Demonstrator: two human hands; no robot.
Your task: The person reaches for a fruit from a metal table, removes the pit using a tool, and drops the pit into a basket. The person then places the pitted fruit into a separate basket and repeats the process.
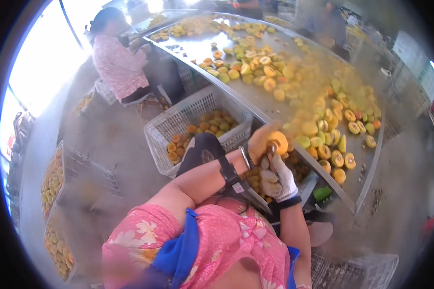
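My bare left hand (260,143) is closed around a cut peach half (278,141), its orange flesh turned towards me. My right hand (280,179), in a whitish knitted glove, grips a small pitting tool (273,153) with a brownish handle. The tool's metal end is at the peach half's cut face; its exact shape is too small to tell. Both hands are above my lap, beside the edge of a metal table (255,111). Below them is a container of peach halves (255,185), partly hidden by my hands.
Many cut peaches (323,120) lie on the table. A white plastic crate (161,126) with peach halves stands at my left knee. More filled crates (53,192) are at far left. A person in a pink top (118,65) sits across. A green object (322,194) lies right of my hands.
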